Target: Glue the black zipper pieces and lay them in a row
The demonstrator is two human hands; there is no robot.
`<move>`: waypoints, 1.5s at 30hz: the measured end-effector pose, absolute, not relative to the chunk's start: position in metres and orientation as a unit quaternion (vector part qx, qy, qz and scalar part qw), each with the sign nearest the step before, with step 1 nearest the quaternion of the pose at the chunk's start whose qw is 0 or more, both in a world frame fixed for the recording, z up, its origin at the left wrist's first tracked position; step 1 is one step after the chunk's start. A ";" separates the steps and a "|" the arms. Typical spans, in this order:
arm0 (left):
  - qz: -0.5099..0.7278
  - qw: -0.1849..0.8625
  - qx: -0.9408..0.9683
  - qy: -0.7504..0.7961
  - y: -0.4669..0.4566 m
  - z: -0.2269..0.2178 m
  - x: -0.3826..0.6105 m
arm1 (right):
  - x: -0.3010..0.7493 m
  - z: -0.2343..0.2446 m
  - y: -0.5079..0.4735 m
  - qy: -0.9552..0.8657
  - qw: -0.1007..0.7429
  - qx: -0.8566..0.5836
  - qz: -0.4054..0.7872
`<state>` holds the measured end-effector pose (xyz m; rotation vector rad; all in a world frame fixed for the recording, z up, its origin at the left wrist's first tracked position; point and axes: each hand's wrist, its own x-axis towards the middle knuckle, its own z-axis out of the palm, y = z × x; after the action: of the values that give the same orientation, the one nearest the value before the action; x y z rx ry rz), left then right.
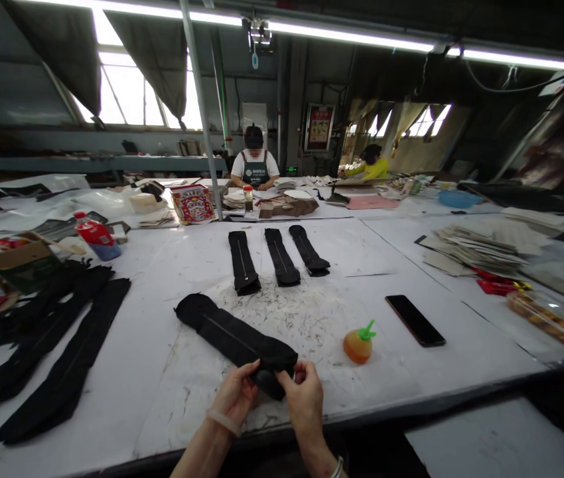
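A long black fabric piece with a zipper down its middle [227, 332] lies slantwise on the white table, its near end lifted in my hands. My left hand [238, 392] pinches the left side of that end, thumb on top. On the other side, my right hand [304, 395] grips the edge between thumb and bent fingers. Beyond them lie three similar black zippered pieces: a left one [243, 262], a middle one [282, 257] and a right one [308, 250]. What is under my fingertips is partly hidden.
Right of my hands stand an orange bottle with a green spout [358, 345] and a phone [415, 320]. More black fabric pieces [70, 358] lie left, near a red bottle [97, 236]. Stacked flat pieces [481, 247] sit right. A person [255, 166] works across the table.
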<state>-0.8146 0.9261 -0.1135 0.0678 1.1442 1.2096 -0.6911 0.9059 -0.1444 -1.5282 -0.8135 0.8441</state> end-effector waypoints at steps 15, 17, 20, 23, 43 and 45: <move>0.555 0.656 0.061 0.507 0.919 -0.118 -0.809 | -0.682 -0.130 0.906 -0.147 0.571 -0.566 0.576; 0.555 0.653 0.071 0.510 0.917 -0.118 -0.809 | -0.680 -0.129 0.908 -0.145 0.553 -0.551 0.607; 0.557 0.644 0.087 0.517 0.913 -0.120 -0.809 | -0.683 -0.129 0.911 -0.181 0.567 -0.544 0.591; 0.555 0.629 0.093 0.536 0.911 -0.121 -0.808 | -0.691 -0.127 0.906 -0.228 0.599 -0.549 0.536; 0.573 0.604 0.148 0.534 0.908 -0.128 -0.819 | -0.688 -0.136 0.898 -0.201 0.596 -0.485 0.608; 0.574 0.589 0.150 0.549 0.910 -0.128 -0.822 | -0.678 -0.136 0.897 -0.175 0.600 -0.482 0.614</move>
<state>-0.8217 0.9098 -0.1278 0.3485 1.2778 1.3372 -0.6776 0.8971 -0.1363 -1.1171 -0.4064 1.4239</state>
